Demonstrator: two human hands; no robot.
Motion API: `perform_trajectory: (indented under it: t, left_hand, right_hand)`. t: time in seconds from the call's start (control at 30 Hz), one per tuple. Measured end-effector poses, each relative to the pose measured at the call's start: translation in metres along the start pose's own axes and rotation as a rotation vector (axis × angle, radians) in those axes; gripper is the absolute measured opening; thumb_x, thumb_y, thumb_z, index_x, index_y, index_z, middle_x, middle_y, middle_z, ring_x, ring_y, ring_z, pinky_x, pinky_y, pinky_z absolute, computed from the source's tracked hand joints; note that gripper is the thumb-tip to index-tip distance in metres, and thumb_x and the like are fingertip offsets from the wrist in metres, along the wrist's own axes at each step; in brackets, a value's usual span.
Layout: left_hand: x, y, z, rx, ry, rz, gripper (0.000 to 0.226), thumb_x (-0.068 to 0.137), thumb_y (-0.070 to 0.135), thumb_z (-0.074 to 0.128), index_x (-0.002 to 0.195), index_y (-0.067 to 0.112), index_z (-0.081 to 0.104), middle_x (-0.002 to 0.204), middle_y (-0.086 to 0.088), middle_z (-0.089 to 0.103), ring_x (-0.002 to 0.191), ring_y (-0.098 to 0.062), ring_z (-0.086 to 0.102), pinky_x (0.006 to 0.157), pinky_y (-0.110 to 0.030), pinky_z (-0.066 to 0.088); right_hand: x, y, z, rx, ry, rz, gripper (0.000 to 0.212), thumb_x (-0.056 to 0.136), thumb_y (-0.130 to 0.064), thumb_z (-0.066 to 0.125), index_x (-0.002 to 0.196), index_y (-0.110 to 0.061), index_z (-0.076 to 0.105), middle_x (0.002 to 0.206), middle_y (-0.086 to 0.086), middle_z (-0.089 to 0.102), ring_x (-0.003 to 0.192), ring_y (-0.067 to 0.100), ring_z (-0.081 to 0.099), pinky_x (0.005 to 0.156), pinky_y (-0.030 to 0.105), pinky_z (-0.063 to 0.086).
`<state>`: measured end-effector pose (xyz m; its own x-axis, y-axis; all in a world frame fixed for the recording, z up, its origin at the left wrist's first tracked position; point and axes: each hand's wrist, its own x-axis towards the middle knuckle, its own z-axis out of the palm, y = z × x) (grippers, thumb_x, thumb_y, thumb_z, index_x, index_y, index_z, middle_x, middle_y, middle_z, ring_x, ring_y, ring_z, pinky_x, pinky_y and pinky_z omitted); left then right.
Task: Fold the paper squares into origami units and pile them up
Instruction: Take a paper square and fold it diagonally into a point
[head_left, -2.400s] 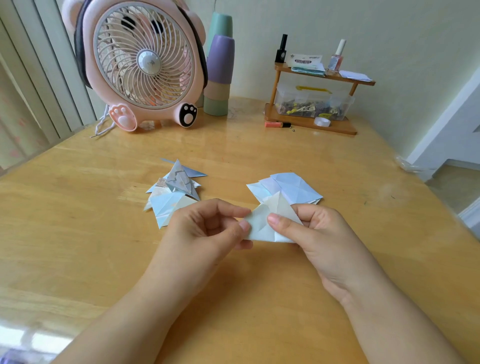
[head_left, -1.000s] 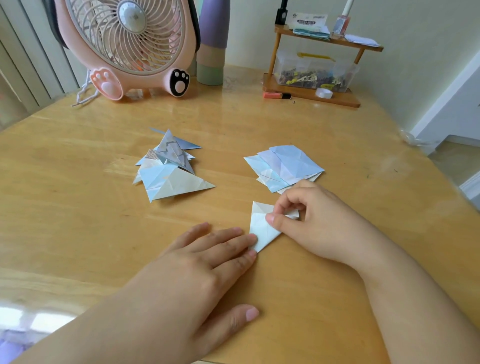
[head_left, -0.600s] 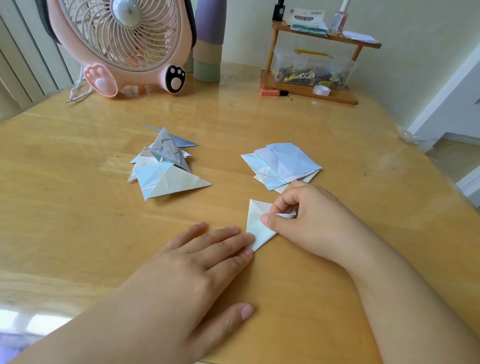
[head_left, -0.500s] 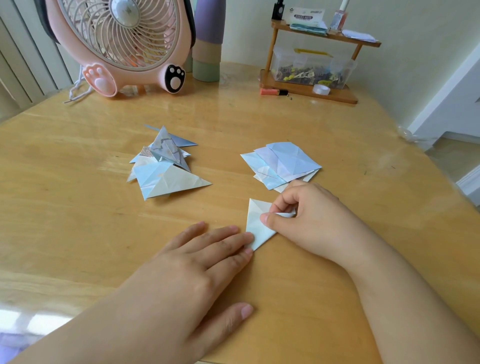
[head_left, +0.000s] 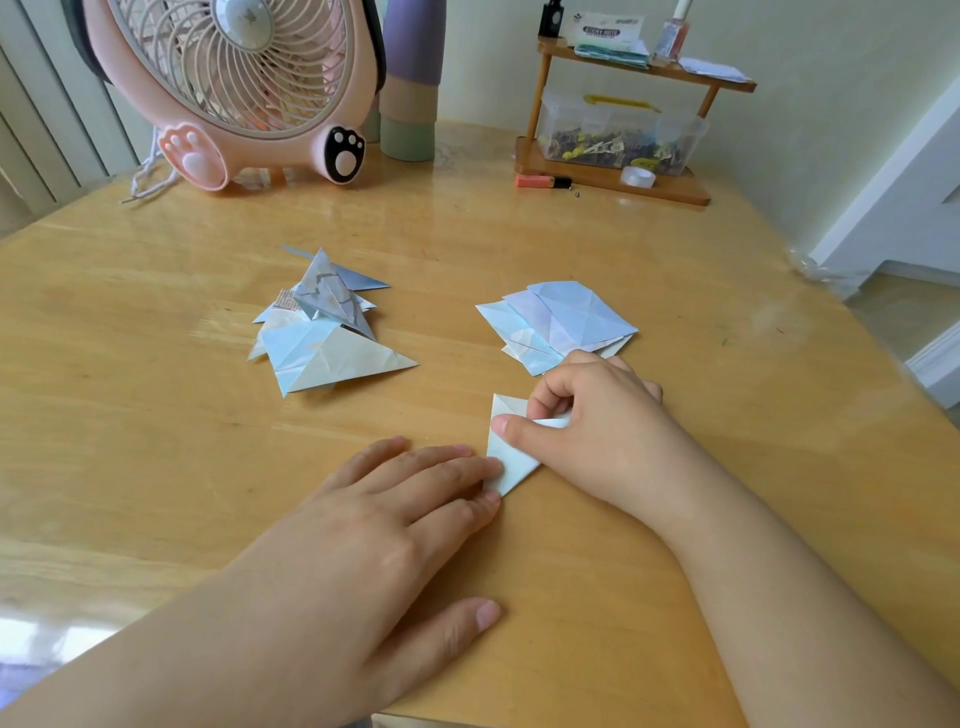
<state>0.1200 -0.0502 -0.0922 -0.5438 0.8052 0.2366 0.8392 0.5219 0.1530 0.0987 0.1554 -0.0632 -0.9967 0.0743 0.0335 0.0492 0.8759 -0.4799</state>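
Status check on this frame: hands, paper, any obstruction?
Left hand flat, fingertips pressing the folded paper to the table. Right hand pinching its upper flap. Nothing in the way.

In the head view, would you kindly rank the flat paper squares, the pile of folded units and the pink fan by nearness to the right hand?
From the right hand:
1. Flat paper squares, just beyond its knuckles.
2. Pile of folded units, to the left.
3. Pink fan, far left corner.
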Motion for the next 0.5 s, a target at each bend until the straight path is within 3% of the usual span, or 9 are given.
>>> perform_trajectory:
  t: [0.37,0.5]
  left_hand:
    - [0.0008,-0.0017,0.0017,-0.004,-0.004,0.001,0.057,0.089,0.06,0.037,0.122,0.021,0.061,0.14,0.003,0.051,0.132,-0.012,0.044,0.104,-0.039,0.028]
    - [0.0016,-0.0006,0.0,0.049,0.005,0.006,0.056,0.087,0.058,0.038,0.119,0.02,0.063,0.136,0.001,0.055,0.127,-0.014,0.05,0.1,-0.048,0.044]
  right_hand:
    - [0.0014,0.0034,0.0016,0.01,0.001,-0.009,0.031,0.077,-0.054,0.065,0.067,-0.027,0.055,0.085,-0.015,0.048,0.104,0.005,0.039,0.085,0.026,0.021]
    - [-0.0009,0.003,0.0035,-0.054,0.052,-0.081,0.027,0.077,-0.054,0.064,0.077,-0.03,0.053,0.085,-0.018,0.044,0.103,0.004,0.038,0.084,0.025,0.018]
